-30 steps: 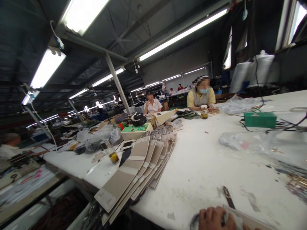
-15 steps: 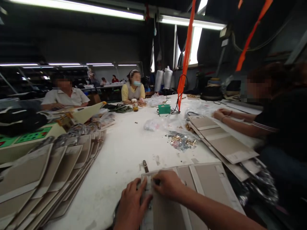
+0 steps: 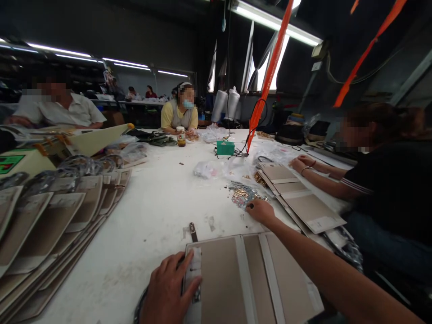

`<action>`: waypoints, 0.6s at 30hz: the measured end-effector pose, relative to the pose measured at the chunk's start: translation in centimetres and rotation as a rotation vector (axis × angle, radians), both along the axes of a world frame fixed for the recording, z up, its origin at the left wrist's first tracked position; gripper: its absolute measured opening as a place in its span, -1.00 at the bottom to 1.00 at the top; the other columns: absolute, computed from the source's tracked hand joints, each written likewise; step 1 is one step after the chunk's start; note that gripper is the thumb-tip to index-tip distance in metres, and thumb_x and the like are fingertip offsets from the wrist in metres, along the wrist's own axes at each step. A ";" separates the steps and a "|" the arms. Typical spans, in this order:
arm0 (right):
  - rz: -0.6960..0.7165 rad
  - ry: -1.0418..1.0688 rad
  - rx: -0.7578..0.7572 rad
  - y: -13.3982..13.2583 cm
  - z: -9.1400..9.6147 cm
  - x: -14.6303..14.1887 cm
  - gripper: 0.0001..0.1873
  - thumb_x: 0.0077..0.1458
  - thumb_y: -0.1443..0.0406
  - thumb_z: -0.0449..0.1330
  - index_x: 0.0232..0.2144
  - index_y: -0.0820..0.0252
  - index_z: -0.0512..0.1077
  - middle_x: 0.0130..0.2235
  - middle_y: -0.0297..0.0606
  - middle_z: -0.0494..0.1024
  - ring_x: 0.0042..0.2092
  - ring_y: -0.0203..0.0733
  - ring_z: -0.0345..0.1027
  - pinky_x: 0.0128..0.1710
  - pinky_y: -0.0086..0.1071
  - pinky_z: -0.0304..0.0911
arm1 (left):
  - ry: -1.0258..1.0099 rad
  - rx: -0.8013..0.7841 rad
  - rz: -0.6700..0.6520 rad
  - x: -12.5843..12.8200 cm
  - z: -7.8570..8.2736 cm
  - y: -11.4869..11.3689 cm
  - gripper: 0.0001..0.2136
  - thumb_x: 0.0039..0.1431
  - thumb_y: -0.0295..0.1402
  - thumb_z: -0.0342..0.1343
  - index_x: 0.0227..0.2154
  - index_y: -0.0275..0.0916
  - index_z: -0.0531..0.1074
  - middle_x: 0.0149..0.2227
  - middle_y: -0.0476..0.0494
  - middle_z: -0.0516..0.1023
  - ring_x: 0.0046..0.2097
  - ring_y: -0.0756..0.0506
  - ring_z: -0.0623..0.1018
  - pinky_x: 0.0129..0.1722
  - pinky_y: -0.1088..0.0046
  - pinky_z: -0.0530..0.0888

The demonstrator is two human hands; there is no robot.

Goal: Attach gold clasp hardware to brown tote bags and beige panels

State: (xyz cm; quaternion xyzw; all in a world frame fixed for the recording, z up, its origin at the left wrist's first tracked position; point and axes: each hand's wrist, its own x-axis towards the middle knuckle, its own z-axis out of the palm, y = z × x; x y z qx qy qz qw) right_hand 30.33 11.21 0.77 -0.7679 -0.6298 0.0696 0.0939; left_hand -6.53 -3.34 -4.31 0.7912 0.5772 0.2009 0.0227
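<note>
A beige flat bag panel (image 3: 221,274) with pale strips across it lies in front of me. My left hand (image 3: 168,283) rests on its left edge, thumb and fingers apart, beside a whitish patch with small dark marks. A short dark strap with a metal end (image 3: 192,231) sticks out past the panel's far edge. My right hand (image 3: 261,211) is stretched forward at the near edge of a pile of small gold and grey metal parts (image 3: 241,193). Its fingertips are pinched together; whatever is between them is too small to make out.
Stacked beige panels with wrapped handles (image 3: 70,216) line the left side. More panels (image 3: 303,198) lie at the right, near a co-worker in a dark top (image 3: 388,180). Clear plastic bags (image 3: 211,169), a green box (image 3: 225,147) and a hanging orange strip (image 3: 270,76) are farther back.
My right hand has left the panel's left edge and moved forward and right to the metal parts. My left hand stays on the panel. The camera view has turned slightly.
</note>
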 end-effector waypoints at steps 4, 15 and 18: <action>0.027 -0.046 -0.029 0.2 -0.6 -0.2 -0.69 0.26 0.16 0.14 -0.11 0.06 0.63 0.00 -0.17 0.64 -0.02 -0.04 0.47 -0.19 -0.34 0.19 | -0.035 -0.056 0.008 0.8 1.6 -0.8 -0.49 0.26 -0.18 0.21 0.26 -0.01 0.37 0.17 -0.11 0.51 0.19 -0.24 0.42 0.16 0.13 0.38; 0.211 -0.119 -0.129 2.4 0.8 0.1 -0.72 0.14 0.28 0.21 -0.13 0.12 0.65 -0.08 -0.15 0.67 -0.09 -0.04 0.48 -0.23 -0.35 0.14 | -0.109 -0.078 0.004 1.2 2.5 -1.9 -0.46 0.20 -0.25 0.27 0.25 -0.04 0.36 0.19 -0.12 0.46 0.20 -0.23 0.37 0.19 0.12 0.32; 0.207 -0.150 -0.122 2.2 1.2 -0.6 -0.75 0.13 0.28 0.22 -0.17 0.12 0.65 -0.09 -0.14 0.67 -0.08 -0.04 0.48 -0.23 -0.35 0.14 | -0.114 -0.074 0.013 1.2 2.5 -1.8 -0.47 0.21 -0.27 0.26 0.25 -0.04 0.36 0.18 -0.12 0.47 0.19 -0.23 0.38 0.19 0.11 0.32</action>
